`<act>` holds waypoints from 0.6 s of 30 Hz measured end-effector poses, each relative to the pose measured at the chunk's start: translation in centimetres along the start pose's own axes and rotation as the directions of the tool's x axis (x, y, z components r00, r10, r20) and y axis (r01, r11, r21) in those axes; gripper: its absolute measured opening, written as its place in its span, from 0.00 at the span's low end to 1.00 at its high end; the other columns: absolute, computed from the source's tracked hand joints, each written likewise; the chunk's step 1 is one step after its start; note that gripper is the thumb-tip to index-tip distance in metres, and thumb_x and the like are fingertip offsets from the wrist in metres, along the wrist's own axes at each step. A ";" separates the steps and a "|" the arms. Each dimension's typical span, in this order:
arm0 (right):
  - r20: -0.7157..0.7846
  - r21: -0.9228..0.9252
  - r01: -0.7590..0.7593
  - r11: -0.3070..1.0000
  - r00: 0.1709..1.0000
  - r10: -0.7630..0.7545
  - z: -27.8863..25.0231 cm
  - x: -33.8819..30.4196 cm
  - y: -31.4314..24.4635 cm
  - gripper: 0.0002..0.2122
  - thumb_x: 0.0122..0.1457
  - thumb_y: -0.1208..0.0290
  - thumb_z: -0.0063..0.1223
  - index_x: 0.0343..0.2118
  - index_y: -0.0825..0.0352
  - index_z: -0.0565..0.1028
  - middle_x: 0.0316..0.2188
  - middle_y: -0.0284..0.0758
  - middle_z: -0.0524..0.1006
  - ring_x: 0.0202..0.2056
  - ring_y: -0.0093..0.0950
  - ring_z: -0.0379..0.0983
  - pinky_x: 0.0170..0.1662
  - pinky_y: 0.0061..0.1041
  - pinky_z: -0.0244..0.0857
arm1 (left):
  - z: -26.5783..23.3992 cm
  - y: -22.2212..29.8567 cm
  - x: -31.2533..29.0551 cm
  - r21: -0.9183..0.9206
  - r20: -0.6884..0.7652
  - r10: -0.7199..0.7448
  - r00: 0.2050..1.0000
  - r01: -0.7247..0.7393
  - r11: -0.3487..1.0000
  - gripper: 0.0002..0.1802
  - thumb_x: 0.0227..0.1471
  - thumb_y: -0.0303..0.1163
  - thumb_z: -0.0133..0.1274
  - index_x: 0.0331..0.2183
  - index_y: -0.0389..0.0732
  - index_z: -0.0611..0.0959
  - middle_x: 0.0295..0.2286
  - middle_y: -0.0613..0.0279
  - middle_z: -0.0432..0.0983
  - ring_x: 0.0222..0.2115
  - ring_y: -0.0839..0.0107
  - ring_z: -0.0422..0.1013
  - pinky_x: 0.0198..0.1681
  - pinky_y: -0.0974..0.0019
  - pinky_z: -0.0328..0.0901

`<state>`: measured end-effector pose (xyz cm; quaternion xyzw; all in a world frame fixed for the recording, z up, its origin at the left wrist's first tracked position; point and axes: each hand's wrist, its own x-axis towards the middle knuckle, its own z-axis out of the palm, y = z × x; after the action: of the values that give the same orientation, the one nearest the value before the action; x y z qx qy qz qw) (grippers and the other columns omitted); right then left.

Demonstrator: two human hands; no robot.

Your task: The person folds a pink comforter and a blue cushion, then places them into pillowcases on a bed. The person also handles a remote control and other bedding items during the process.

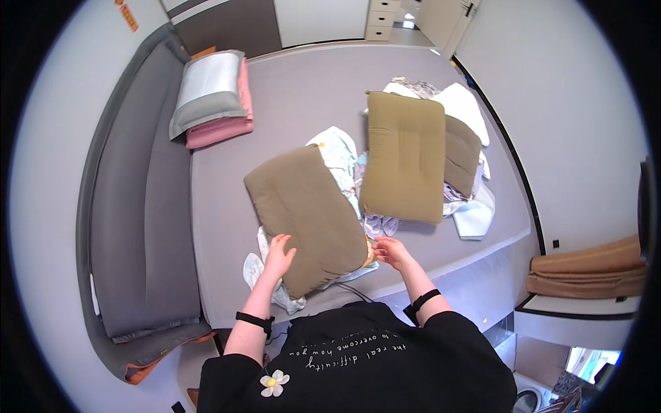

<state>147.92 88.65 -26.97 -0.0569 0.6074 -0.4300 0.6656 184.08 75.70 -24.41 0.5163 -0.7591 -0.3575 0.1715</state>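
A brown-olive pillow (310, 206) lies at a slant on the near part of the bed. My left hand (279, 257) is over its lower left part, fingers apart and holding nothing; whether it touches the fabric I cannot tell. At the pillow's lower right edge is my right hand (391, 253), its fingers spread beside a bit of orange patterned cloth (369, 252). Pale printed clothes (339, 153) stick out from under the pillow on several sides. To the right, a second olive pillow (405, 158) rests on more cloth, partly covering another brown pillow (461, 157).
The bed (296, 89) has a grey sheet and a padded headboard (144, 199) on the left. Near it, a grey-and-white pillow (210, 89) tops folded pink bedding (220, 131). White and pale clothes (474, 220) lie at the right edge. Brown folded padding (585, 268) sits beyond, right.
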 end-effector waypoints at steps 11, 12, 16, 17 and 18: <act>-0.303 0.136 0.105 0.985 0.951 -0.059 -14.2 -3.9 0.7 0.12 0.60 0.70 0.45 0.46 0.63 0.71 0.34 0.33 0.76 0.31 0.24 0.74 0.32 0.23 0.71 | 7.2 9.3 2.9 -0.111 0.348 0.103 0.932 -0.068 0.991 0.25 0.49 0.33 0.56 0.49 0.38 0.74 0.48 0.52 0.67 0.45 0.58 0.69 0.48 0.61 0.66; -0.322 0.139 0.109 0.984 0.945 -0.060 -14.4 -4.5 0.8 0.12 0.60 0.70 0.45 0.46 0.63 0.71 0.34 0.33 0.76 0.31 0.24 0.74 0.33 0.23 0.71 | 7.9 9.0 3.1 -0.099 0.356 0.100 0.929 -0.069 0.993 0.24 0.49 0.33 0.56 0.49 0.38 0.74 0.48 0.52 0.67 0.44 0.58 0.70 0.48 0.61 0.66; -0.343 0.150 0.060 0.987 0.939 -0.005 -15.9 -7.5 2.9 0.12 0.60 0.68 0.46 0.46 0.62 0.72 0.34 0.32 0.76 0.31 0.23 0.74 0.33 0.24 0.71 | 10.9 9.0 3.8 -0.083 0.401 0.096 0.911 -0.068 0.994 0.24 0.49 0.33 0.56 0.49 0.37 0.74 0.47 0.52 0.69 0.42 0.59 0.71 0.46 0.61 0.67; -0.338 0.148 0.046 0.988 0.941 0.007 -16.6 -8.0 3.5 0.12 0.60 0.68 0.47 0.45 0.62 0.72 0.34 0.32 0.76 0.31 0.23 0.74 0.33 0.24 0.71 | 11.5 9.4 3.7 -0.083 0.414 0.092 0.905 -0.063 0.995 0.24 0.49 0.34 0.56 0.49 0.37 0.74 0.46 0.52 0.69 0.42 0.59 0.71 0.46 0.61 0.67; -0.332 0.143 0.030 0.989 0.943 0.019 -17.4 -8.5 3.9 0.11 0.60 0.68 0.47 0.45 0.62 0.72 0.34 0.32 0.76 0.31 0.23 0.74 0.33 0.24 0.71 | 12.1 9.7 3.7 -0.096 0.428 0.098 0.898 -0.062 0.993 0.24 0.49 0.34 0.56 0.49 0.38 0.74 0.46 0.52 0.69 0.42 0.59 0.71 0.46 0.61 0.67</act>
<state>135.88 104.36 -27.29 0.0636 0.6775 -0.4787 0.5548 168.47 78.80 -26.12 0.3853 -0.7838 -0.4858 0.0342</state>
